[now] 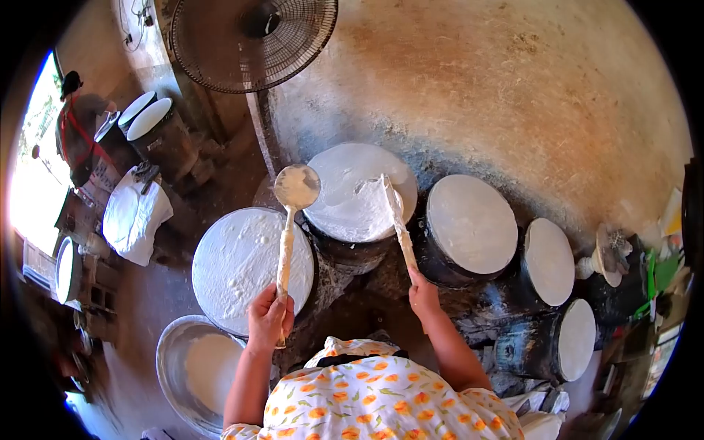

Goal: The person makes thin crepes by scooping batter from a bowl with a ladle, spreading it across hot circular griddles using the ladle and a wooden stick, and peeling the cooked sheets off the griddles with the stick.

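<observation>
My left hand (270, 317) is closed around the long wrapped handle of a ladle (297, 188). The ladle's round bowl is smeared with pale batter and hangs between two round white cooking surfaces. In my right hand (423, 297) is a long, batter-coated spatula (399, 224), its far end over the middle cooking surface (350, 165). Wet white batter is spread unevenly on that surface near the spatula. Under the ladle's handle lies the left cooking surface (235, 268), covered with a bubbly white layer.
A metal basin (170, 367) of pale batter stands at lower left. More white-topped drums (473, 224) curve around to the right. A large fan (257, 44) hangs near the wall. At far left, a person (79, 132) stands beside other drums.
</observation>
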`<state>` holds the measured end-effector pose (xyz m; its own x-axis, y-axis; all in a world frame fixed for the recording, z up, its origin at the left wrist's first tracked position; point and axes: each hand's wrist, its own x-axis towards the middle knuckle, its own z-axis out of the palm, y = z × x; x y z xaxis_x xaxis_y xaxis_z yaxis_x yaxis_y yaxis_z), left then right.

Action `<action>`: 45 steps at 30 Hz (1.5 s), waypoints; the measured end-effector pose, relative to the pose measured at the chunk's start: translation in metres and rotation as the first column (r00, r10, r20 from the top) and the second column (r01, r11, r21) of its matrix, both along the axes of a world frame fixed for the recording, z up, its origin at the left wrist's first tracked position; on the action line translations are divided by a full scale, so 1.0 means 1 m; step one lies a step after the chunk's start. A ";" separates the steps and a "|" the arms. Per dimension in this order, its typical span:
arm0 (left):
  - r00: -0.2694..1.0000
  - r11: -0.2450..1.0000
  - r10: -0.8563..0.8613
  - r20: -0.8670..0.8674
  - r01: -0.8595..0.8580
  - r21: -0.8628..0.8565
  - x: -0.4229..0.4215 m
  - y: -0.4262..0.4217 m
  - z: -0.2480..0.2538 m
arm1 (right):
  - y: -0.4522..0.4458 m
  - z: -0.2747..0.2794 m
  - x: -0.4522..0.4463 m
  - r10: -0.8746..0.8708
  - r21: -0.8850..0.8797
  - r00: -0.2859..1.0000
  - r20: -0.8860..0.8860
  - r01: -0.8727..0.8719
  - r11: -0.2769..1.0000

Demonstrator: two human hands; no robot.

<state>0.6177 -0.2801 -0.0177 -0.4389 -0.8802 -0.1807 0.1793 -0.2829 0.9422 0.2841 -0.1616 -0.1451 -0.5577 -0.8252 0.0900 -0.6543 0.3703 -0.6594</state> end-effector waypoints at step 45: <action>0.984 0.987 0.154 0.086 -0.157 0.036 -0.067 -0.001 0.032 | -0.098 0.008 -0.085 0.108 0.028 0.955 0.277 -0.120 0.992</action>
